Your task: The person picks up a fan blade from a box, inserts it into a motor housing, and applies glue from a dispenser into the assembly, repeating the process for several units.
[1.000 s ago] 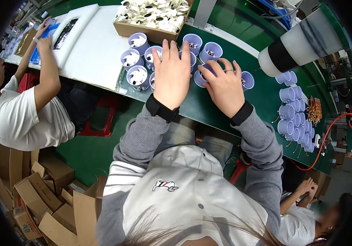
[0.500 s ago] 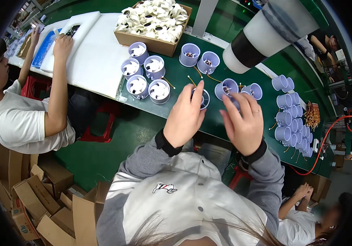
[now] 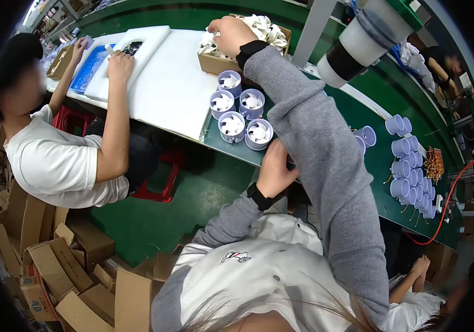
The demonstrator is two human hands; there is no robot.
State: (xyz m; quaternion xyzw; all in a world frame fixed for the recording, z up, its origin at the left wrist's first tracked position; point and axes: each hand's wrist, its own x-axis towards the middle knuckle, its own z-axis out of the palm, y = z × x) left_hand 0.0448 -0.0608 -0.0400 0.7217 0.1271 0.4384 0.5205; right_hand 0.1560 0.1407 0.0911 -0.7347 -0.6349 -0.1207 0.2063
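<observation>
My right hand (image 3: 230, 35) reaches into a cardboard box (image 3: 213, 65) heaped with white fan impellers (image 3: 267, 30). Its fingers are bent and apart over the pile; no impeller shows clearly gripped. My left hand (image 3: 275, 170) is curled at the table's near edge. Whatever lies in its fingers is hidden behind my right sleeve. Just left of that hand, several lavender round fan housings (image 3: 231, 126) stand in a cluster, each with a white impeller inside. Past my right forearm, another lavender housing (image 3: 366, 135) partly shows; the ones nearer are covered by the sleeve.
Rows of lavender housings (image 3: 401, 166) and a bundle of orange-brown wires (image 3: 434, 164) occupy the right table end. A grey-white cylinder with a black band (image 3: 339, 65) juts over the far edge. A co-worker (image 3: 54, 160) sits left by a white foam sheet (image 3: 173, 77). Cartons (image 3: 54, 265) lie lower left.
My right hand has moved from the housings up and left into the impeller box. My left hand, earlier at a housing, appears lower and farther right. The view has shifted, moving the scene rightward.
</observation>
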